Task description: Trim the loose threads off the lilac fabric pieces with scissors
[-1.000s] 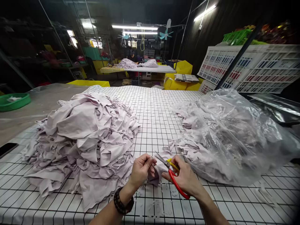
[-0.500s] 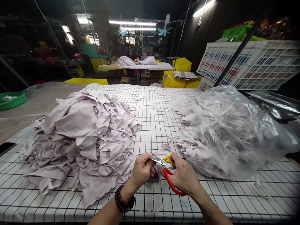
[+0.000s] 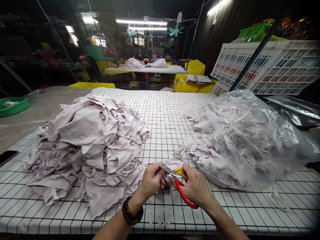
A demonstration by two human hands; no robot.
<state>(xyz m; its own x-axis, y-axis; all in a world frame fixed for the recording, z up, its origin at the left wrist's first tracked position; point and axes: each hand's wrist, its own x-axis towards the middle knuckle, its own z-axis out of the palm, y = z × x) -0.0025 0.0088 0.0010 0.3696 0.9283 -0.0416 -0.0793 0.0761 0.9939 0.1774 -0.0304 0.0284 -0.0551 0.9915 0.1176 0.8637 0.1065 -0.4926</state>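
My right hand (image 3: 196, 186) is closed around scissors (image 3: 183, 193) with one red and one yellow handle. Their metal blades point left and reach my left hand (image 3: 152, 179). That hand pinches a pale lilac fabric piece (image 3: 173, 162) at the blades, its fingers partly covering the cloth. The piece hangs over the table between and behind both hands. To the left rises a big heap of the same lilac fabric pieces (image 3: 87, 133). On the right, more pieces spill from a clear plastic bag (image 3: 240, 140).
Small white scraps (image 3: 166, 215) lie on the checked tablecloth (image 3: 162, 126) near its front edge. A phone (image 3: 7, 157) and a green basin (image 3: 15, 106) are at the left. White crates (image 3: 270, 66) stand back right. A person sits at a far table (image 3: 165, 69).
The scissor blades have tilted slightly and look more closed at my left fingertips. Both hands stay nearly in place, and the camera view has shifted a little.
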